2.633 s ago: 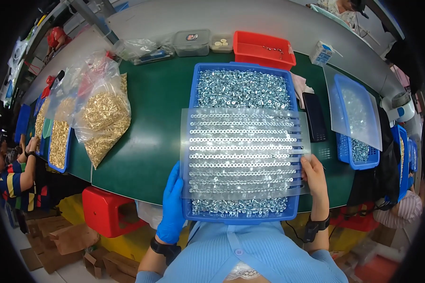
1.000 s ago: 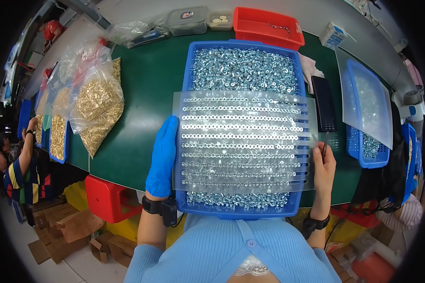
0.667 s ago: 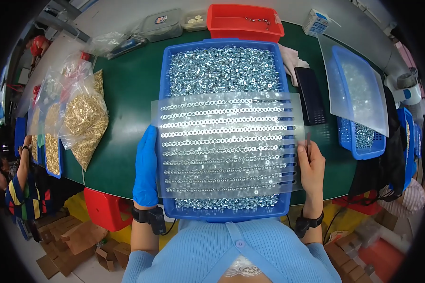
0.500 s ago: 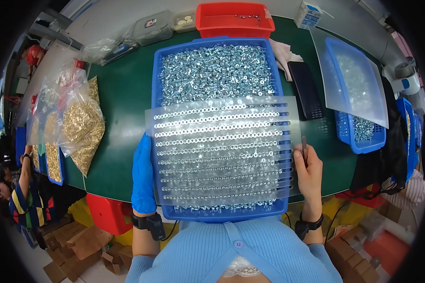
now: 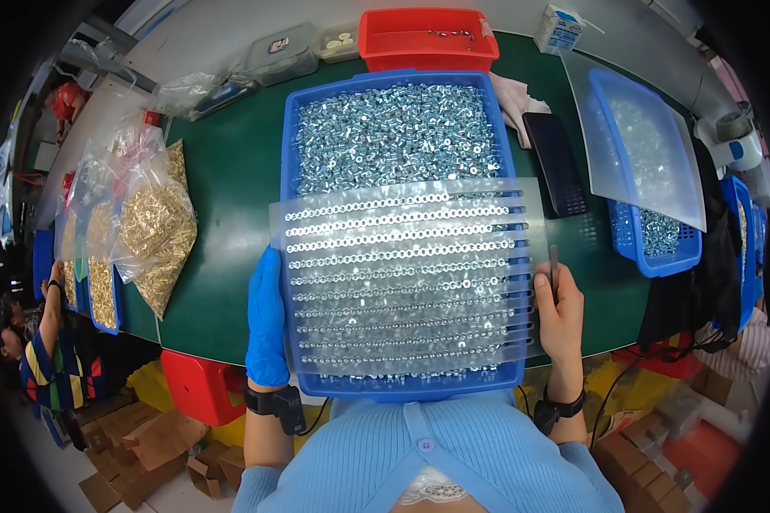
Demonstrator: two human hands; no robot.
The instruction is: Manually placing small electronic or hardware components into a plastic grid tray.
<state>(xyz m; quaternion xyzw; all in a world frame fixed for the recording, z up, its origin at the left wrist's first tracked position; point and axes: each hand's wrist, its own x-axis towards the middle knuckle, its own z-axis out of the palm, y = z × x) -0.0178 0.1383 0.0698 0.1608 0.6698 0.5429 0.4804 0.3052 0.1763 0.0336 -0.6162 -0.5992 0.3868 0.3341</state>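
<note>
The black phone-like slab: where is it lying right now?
In the head view the black slab lies flat on the green table, right of the big blue tray of silver parts, beside a blue basket.

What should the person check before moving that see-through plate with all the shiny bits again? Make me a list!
1. Left hand, in a blue glove, on the plate's left edge: ok.
2. Right hand at the plate's right edge: ok, but it also pinches a thin dark tool, so its grip on the plate: cannot tell.
3. Clear slotted plate sits over the blue tray, so loose pieces would fall back in: ok.
4. Rows filled with small silver parts: mostly ok; gaps too small to judge.
5. Black phone lies close to the plate's right corner: not ok, could get bumped.
</note>
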